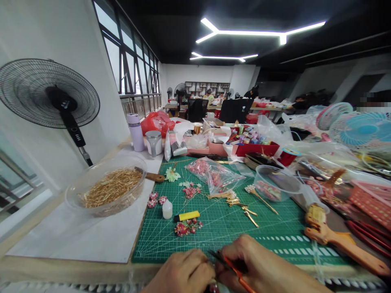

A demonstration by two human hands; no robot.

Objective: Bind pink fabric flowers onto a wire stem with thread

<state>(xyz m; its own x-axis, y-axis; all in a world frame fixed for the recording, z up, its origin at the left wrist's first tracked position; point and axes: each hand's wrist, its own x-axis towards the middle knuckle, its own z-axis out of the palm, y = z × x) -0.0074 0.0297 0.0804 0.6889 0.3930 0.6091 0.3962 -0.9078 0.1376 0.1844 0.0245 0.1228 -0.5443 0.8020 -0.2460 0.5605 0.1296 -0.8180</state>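
Observation:
My right hand (244, 260) is closed around a small pair of scissors (233, 267) with orange handles and dark blades that point up and left. Close beside it, my left hand (186, 270) has its fingers curled and pinched. A bit of pink (214, 288) shows under the fingers at the bottom edge; what the left hand grips is mostly hidden. Both hands are at the near edge of the green cutting mat (220, 232). Just beyond them lie a pink flower cluster (187, 227), a yellow lighter-like stick (187, 215) and a small white bottle (167, 209).
A clear bowl of gold wire sticks (113, 189) stands left, with a brown-handled tool on its rim. Bagged pink flowers (210, 173), gold stems (250, 211) and a clear tub (271, 183) lie on the mat. An orange glue gun (339, 240) rests at right.

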